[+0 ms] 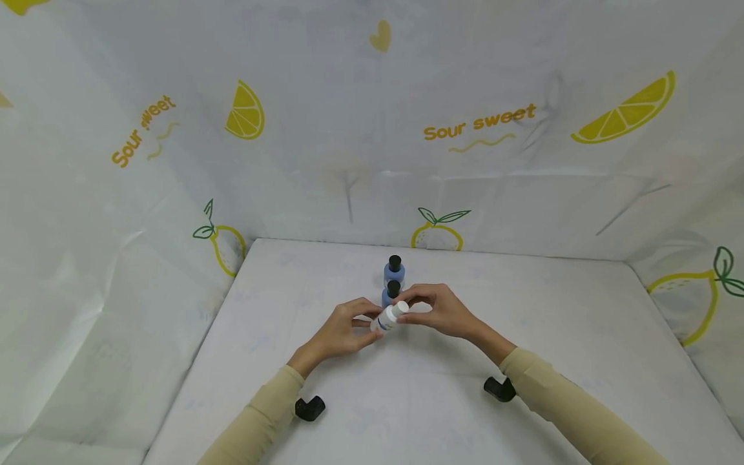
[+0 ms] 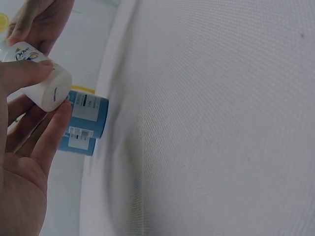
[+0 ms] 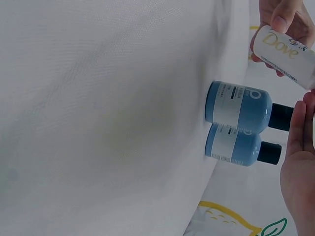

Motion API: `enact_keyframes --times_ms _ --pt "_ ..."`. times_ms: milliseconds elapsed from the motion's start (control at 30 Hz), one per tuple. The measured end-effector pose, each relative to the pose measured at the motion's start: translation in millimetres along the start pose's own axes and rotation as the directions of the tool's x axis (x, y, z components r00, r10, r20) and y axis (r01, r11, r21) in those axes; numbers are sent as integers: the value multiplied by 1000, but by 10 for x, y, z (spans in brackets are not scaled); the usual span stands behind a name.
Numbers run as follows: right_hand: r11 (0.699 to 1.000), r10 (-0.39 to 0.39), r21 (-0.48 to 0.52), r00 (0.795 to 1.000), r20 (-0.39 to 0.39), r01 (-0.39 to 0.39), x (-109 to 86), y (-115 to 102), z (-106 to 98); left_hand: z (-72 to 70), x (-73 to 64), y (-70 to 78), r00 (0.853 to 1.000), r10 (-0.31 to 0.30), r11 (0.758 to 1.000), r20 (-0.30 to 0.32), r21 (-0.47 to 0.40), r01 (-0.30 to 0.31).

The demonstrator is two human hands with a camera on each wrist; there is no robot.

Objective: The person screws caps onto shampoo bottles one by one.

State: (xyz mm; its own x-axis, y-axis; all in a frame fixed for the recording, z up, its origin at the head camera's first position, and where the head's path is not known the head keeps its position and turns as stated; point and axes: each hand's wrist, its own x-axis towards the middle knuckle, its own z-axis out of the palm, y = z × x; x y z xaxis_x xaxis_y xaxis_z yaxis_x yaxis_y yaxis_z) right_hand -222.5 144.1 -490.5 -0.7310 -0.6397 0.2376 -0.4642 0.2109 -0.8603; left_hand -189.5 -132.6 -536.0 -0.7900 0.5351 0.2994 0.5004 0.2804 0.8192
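My left hand (image 1: pixel 340 329) grips a small white Dove bottle (image 1: pixel 383 320) round its lower body, thumb on the near side. The bottle is tilted above the table, its white cap (image 1: pixel 400 309) toward the upper right. At that cap, the thumb and fingers of my right hand (image 1: pixel 440 310) pinch from the right. Just behind stand two blue bottles with black caps, the nearer one (image 3: pixel 238 105) and the farther one (image 3: pixel 234 145) lined up one behind the other. In the head view the hands and white bottle partly cover the nearer blue bottle.
A white-covered table (image 1: pixel 378 413) spreads under both hands. Behind it hangs a white sheet (image 1: pixel 325 129) printed with lemons and lettering, which also lines the sides. Black wrist-worn pieces show at the left sleeve (image 1: pixel 261 407) and the right sleeve (image 1: pixel 569 407).
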Motion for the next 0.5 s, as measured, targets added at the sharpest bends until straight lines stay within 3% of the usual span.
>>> enact_keyframes --times_ms 500 --pt "1000 11 5 999 -31 -11 -9 -12 29 18 5 35 1000 -1 1000 -1 8 1"
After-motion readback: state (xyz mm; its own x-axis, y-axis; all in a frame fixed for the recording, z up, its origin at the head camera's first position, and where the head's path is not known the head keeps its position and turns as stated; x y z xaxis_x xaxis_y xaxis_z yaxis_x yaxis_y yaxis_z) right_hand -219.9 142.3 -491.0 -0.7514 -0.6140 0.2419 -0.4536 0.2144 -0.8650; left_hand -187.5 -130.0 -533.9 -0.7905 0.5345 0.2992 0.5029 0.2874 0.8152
